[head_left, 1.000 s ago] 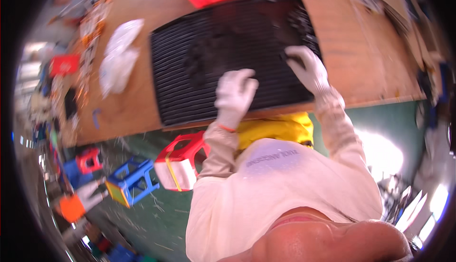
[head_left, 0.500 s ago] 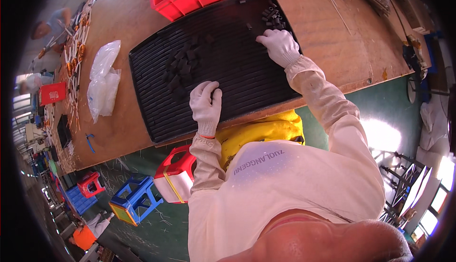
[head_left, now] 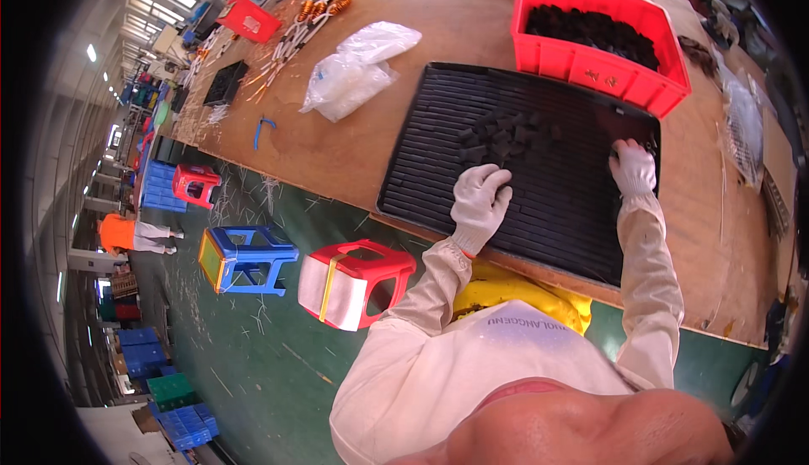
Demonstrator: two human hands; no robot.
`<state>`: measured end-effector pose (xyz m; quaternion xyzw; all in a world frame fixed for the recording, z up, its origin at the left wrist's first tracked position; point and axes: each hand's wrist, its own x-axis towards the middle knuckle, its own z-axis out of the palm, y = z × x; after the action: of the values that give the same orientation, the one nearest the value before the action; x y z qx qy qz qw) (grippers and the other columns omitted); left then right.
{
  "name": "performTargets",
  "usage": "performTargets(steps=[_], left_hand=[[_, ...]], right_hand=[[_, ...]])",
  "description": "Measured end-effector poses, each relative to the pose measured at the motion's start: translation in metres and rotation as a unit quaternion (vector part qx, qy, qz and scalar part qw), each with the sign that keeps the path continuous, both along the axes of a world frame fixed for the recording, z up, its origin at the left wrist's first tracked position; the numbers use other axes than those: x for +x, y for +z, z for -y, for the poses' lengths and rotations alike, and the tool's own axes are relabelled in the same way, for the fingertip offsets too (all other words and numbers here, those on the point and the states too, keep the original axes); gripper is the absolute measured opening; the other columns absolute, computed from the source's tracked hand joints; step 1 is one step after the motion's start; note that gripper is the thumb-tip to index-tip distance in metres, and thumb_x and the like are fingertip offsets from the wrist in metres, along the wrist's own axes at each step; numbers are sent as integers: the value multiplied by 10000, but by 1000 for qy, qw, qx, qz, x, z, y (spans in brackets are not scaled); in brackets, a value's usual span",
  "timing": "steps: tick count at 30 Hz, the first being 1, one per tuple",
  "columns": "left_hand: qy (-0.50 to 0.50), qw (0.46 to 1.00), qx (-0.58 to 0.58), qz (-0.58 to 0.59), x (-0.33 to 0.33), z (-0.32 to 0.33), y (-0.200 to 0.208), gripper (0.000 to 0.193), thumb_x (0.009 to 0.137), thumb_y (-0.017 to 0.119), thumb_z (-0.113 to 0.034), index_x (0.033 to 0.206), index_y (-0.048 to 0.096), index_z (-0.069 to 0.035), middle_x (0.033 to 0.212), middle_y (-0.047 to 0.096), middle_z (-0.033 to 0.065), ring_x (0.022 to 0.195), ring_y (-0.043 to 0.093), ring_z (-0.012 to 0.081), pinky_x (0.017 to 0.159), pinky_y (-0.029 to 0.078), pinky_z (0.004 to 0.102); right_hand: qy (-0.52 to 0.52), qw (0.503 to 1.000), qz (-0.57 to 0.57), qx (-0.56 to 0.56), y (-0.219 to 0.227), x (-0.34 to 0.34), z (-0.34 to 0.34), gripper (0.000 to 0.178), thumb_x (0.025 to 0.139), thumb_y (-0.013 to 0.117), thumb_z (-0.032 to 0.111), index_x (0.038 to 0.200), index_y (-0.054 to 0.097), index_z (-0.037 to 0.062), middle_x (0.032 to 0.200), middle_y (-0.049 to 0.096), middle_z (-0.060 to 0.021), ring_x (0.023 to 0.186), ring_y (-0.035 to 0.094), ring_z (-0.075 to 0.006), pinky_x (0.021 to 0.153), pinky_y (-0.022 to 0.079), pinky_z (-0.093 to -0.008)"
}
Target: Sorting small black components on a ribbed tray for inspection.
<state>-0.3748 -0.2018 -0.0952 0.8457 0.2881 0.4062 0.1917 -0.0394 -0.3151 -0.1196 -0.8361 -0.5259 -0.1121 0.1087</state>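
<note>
A black ribbed tray (head_left: pixel 438 128) lies at the table's near edge. Several short black tube-like pieces (head_left: pixel 507 135) are heaped on its upper middle. My left hand (head_left: pixel 480 205), in a white knit glove, is just below that heap, its fingers curled toward the thumb; whatever is between them is hidden. Over the tray's right end is my right hand (head_left: pixel 634 170), gloved too, with fingertips drawn together at the far right corner. I cannot make out what they hold. The hand covers most of that corner.
Beyond the tray stands a red bin (head_left: pixel 602 77) full of black pieces. Left of the tray lie a clear plastic bag (head_left: pixel 354 73), a blue strip (head_left: pixel 263 131) and white rods with copper coils (head_left: pixel 316 14). Red (head_left: pixel 362 284) and blue (head_left: pixel 253 254) stools stand on the floor.
The view has swung left, so tray and bin appear farther right. My right hand has moved into the far right corner, over the small tubes seen there before. My left hand stays near the heap.
</note>
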Motion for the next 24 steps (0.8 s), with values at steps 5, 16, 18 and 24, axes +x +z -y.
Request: performTargets(steps=[5, 16, 18, 24], left_hand=[[93, 978, 67, -175, -15, -33, 2, 538, 750, 818, -351, 1235, 656, -183, 1262, 539, 147, 1160, 518, 367, 978, 455, 486], [26, 996, -9, -87, -18, -67, -6, 293, 879, 687, -82, 1169, 689, -121, 990, 687, 117, 912, 651, 331, 823, 540, 426], [20, 998, 6, -54, -21, -71, -7, 273, 903, 662, -50, 1172, 691, -91, 979, 704, 126, 862, 663, 338, 793, 542, 415], [31, 990, -130, 47, -11, -72, -4, 278, 950, 595, 0, 1198, 696, -78, 876, 618, 84, 728, 621, 194, 690, 519, 300]], right_hand=[[-39, 856, -480, 186, 27, -17, 11, 259, 959, 613, 244, 1179, 612, 106, 988, 690, -79, 806, 679, -198, 723, 553, -318], [-3, 462, -860, 218, 36, -76, 25, 214, 1039, 549, 196, 1224, 557, 88, 937, 640, -35, 706, 622, -93, 680, 585, -285], [-4, 523, -829, 197, 38, -90, 24, 238, 1021, 556, 172, 1239, 578, 81, 925, 637, -19, 707, 613, -76, 678, 575, -262], [50, 664, -734, 130, 47, -119, 21, 215, 1004, 576, 151, 1181, 681, 88, 886, 592, 45, 734, 540, -27, 680, 505, -197]])
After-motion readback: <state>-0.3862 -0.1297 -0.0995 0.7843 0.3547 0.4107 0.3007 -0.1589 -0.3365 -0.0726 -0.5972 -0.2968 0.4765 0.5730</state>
